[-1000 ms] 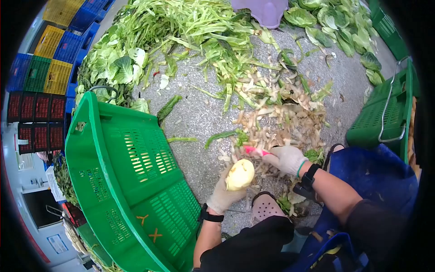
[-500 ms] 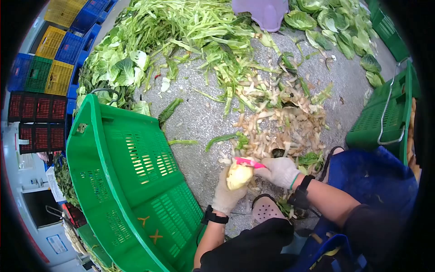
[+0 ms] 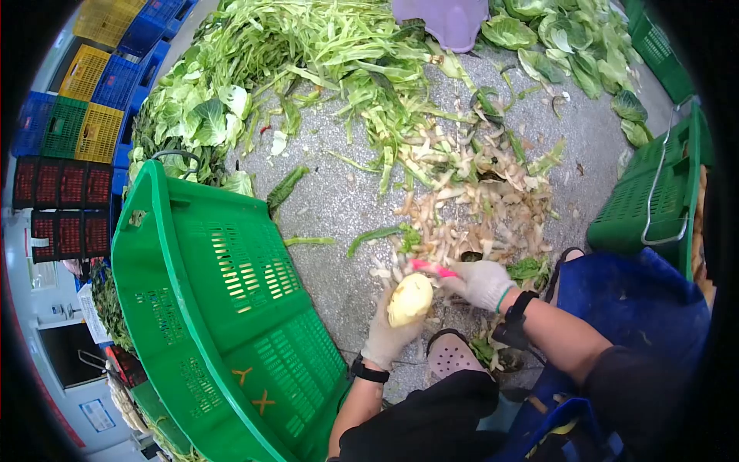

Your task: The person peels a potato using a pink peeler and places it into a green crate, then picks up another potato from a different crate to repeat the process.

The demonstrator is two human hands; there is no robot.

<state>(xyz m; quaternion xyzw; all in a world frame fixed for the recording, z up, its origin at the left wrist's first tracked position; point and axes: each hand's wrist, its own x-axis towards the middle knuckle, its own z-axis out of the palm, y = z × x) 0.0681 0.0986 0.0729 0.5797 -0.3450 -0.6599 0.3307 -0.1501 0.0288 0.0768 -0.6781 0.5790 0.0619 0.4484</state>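
My left hand (image 3: 389, 333), in a pale work glove, is closed around a peeled yellowish potato (image 3: 410, 299). Gloved as well, my right hand (image 3: 482, 285) grips a bright pink peeler (image 3: 436, 269). The peeler's head is just above and to the right of the potato, apart from it and smeared by motion. Below both hands, a heap of brownish-white peelings (image 3: 493, 208) is spread over the speckled floor (image 3: 315, 204).
A large green crate (image 3: 208, 262) stands close on the left; another green crate (image 3: 643, 200) with a metal handle is at right. Green trimmings (image 3: 331, 46) and cabbage leaves (image 3: 573, 38) cover the far floor, with a purple plastic piece (image 3: 446, 23) between them. Stacked crates (image 3: 85, 115) line the left.
The peeler has lifted off the potato, my right hand shifting slightly right. The potato has turned a little in my left hand, showing more of its peeled face.
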